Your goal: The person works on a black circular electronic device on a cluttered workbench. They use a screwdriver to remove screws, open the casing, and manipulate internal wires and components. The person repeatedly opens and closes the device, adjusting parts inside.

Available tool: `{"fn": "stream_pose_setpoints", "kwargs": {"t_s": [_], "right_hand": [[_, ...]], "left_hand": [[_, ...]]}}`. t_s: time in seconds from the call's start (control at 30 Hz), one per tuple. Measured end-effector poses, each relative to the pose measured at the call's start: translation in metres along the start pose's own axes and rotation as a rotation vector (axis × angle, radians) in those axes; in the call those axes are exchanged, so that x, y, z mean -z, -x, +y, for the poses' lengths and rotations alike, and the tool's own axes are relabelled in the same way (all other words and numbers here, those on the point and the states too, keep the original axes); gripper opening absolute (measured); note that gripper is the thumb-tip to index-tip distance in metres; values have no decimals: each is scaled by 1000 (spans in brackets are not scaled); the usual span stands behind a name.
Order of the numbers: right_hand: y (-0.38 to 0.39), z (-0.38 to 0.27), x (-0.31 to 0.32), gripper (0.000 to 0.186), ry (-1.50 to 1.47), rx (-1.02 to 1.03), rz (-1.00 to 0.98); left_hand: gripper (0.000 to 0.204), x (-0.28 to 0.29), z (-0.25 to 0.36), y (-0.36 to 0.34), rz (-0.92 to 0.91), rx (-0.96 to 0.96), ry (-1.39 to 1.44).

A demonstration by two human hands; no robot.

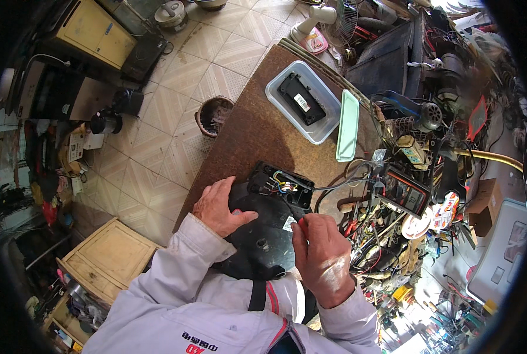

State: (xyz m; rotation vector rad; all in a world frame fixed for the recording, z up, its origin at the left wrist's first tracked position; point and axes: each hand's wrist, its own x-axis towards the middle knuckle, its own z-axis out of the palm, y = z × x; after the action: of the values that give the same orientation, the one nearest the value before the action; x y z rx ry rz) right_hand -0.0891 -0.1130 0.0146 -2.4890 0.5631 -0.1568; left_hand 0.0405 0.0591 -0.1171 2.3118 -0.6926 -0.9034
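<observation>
A large rounded black plastic housing (pixel 262 248) lies at the table's near edge, against my lap. At its far end a rectangular compartment (pixel 282 184) is uncovered and shows several coloured wires; a dark cable leaves it to the right. My left hand (pixel 221 211) grips the housing's left side, thumb on top and fingers along the edge. My right hand (pixel 324 255) is closed in a pinch above the housing's right side, beside a small white label. A thin dark thing seems to run from its fingertips toward the compartment; I cannot make out its kind.
On the brown table (pixel 240 135) stands a clear plastic box (pixel 269 88) with a black cover plate (pixel 302 99) in it. Its pale green lid (pixel 348 125) lies alongside. A multimeter (pixel 404 192) and heaped tools crowd the right. A bucket (pixel 215 117) stands on the tiled floor.
</observation>
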Motion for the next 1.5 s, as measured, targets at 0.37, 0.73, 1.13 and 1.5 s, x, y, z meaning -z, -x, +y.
{"fn": "stream_pose_setpoints", "kwargs": {"t_s": [0.37, 0.73, 1.13, 1.5], "right_hand": [[-5, -2, 2, 31, -14, -11, -107], [-9, -2, -2, 27, 22, -6, -94], [-13, 2, 5, 21, 303, 14, -154], [-15, 8, 1, 25, 289, 104, -89]], "left_hand": [[94, -7, -6, -1, 66, -68, 4], [94, -8, -6, -3, 59, -50, 16], [94, -9, -7, -5, 65, -61, 24], [94, -9, -4, -5, 44, -47, 23]]}}
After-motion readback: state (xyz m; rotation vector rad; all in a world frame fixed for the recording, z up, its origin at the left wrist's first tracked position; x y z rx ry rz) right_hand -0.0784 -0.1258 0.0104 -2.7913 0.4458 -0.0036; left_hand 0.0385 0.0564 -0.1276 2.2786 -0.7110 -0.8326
